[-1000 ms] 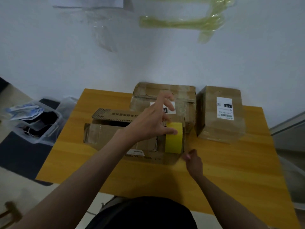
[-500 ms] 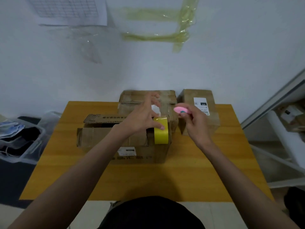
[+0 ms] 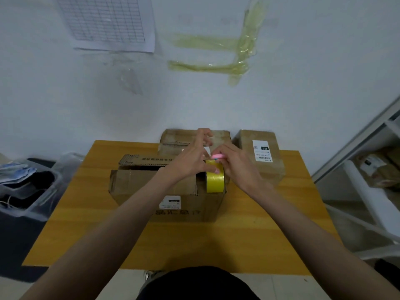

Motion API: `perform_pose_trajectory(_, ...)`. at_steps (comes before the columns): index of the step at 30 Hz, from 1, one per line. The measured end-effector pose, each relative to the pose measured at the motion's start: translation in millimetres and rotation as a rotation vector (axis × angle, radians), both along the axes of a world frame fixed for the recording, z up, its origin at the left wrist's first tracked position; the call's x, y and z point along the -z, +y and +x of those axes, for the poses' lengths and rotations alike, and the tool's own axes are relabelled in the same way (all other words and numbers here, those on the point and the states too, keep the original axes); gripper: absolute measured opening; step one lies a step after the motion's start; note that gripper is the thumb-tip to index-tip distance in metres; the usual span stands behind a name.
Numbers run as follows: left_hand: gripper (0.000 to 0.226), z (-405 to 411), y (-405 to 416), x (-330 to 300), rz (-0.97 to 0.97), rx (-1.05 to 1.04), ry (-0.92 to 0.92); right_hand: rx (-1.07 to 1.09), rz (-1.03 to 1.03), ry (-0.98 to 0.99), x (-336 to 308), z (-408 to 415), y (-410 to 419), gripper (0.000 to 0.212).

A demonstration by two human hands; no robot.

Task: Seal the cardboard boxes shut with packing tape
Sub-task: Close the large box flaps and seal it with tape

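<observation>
A cardboard box (image 3: pixel 138 187) lies in front of me on the wooden table (image 3: pixel 238 239), its far flap (image 3: pixel 142 161) still raised. A yellow roll of packing tape (image 3: pixel 215 180) stands on edge on the box's right end. My left hand (image 3: pixel 190 163) grips the roll from the left. My right hand (image 3: pixel 236 167) holds a small pink cutter (image 3: pixel 218 156) against the top of the roll. Two more boxes stand at the back: one (image 3: pixel 179 137) behind my hands, one with a white label (image 3: pixel 263 150) to the right.
A clear plastic bin (image 3: pixel 26 191) with dark contents stands on the floor left of the table. White shelving (image 3: pixel 368 169) holding wrapped parcels is on the right. The wall behind carries a grid sheet (image 3: pixel 106 20) and strips of yellowish tape (image 3: pixel 216 55).
My right hand rose from the table's edge with the pink cutter and came left to the top of the roll. My left hand has stayed on the roll.
</observation>
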State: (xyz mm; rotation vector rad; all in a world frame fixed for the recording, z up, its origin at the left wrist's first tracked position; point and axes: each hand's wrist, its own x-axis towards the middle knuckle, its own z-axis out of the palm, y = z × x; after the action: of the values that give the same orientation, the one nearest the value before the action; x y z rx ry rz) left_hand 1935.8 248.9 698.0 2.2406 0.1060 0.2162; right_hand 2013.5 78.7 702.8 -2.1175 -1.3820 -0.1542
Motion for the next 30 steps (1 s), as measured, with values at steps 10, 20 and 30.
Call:
perform_pose_trajectory(10,0.089,2.4,1.7,6.7,0.086,0.008,-0.071,0.006,-0.055,-0.101,1.4,-2.4,6.0,0.02)
perform_pose_trajectory(20,0.087,10.1,-0.1,2.1,0.133,0.049,-0.065,-0.031,-0.064,-0.136,-2.3,-0.1,8.7,0.027)
perform_pose_trajectory(30,0.094,14.9,2.8,0.3,0.086,0.035,-0.014,-0.03,-0.039,-0.124,7.0,20.3,-4.2,0.013)
